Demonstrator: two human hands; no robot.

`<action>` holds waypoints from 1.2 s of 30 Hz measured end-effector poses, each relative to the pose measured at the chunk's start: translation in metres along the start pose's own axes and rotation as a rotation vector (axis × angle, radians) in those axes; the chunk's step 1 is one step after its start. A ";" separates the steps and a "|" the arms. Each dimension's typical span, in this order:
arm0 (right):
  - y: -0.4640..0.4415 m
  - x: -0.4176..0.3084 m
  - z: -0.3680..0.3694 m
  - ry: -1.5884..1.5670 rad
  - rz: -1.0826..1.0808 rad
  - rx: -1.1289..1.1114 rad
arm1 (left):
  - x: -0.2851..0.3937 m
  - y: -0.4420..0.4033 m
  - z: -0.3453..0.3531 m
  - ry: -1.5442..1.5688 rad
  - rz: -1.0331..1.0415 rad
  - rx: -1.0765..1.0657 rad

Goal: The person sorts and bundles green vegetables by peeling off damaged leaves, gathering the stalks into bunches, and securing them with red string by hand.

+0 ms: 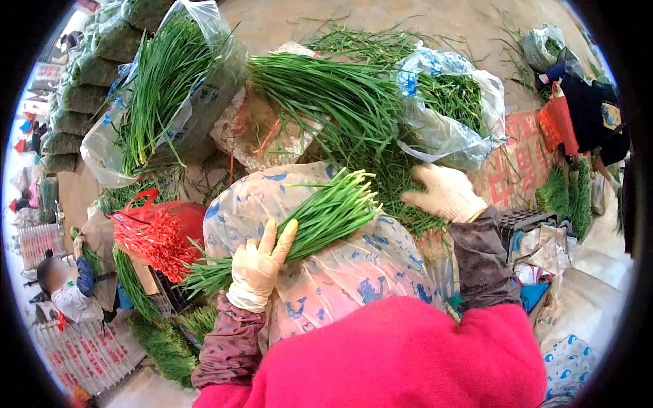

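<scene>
A bunch of green garlic chives [333, 211] lies slantwise across my lap, on a translucent apron [326, 292] printed with blue figures. My left hand [255, 268], in a pale glove, holds the bunch near its leafy end, two fingers stretched apart over the stems. The pale cut ends point up and to the right. To the right of them, my gloved right hand [445, 192] is held out with thumb and fingers apart and nothing in it. Loose green trimmings [405, 194] lie just beyond its fingertips.
A large chive pile [333, 88] rests ahead on a worn block [265, 136]. Plastic bags of greens stand at left [228, 61] and right [486, 136]. Red ties [160, 238] hang by my left side. Other people sit at far left [75, 292] and far right [581, 112].
</scene>
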State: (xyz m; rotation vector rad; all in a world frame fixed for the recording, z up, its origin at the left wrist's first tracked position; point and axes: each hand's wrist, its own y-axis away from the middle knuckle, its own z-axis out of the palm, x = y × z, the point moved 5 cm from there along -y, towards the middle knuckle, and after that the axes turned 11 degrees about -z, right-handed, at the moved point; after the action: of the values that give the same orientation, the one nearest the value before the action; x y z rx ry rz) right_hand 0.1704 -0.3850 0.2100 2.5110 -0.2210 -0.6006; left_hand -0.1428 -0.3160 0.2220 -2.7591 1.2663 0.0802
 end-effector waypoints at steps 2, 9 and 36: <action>-0.017 -0.023 0.002 -0.189 -0.312 0.313 | 0.001 -0.003 -0.003 -0.003 0.023 0.019; -0.100 -0.102 0.036 -0.653 -0.478 0.202 | 0.006 -0.008 -0.016 -0.004 0.082 0.021; -0.019 -0.058 0.046 -0.896 -0.095 -0.188 | -0.006 0.018 -0.010 0.162 -0.137 -0.197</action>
State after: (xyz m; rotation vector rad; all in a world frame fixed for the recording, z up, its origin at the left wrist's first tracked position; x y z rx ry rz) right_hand 0.0987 -0.3747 0.1864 1.9232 -0.3433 -1.6678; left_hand -0.1602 -0.3247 0.2313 -3.0686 1.1568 -0.0328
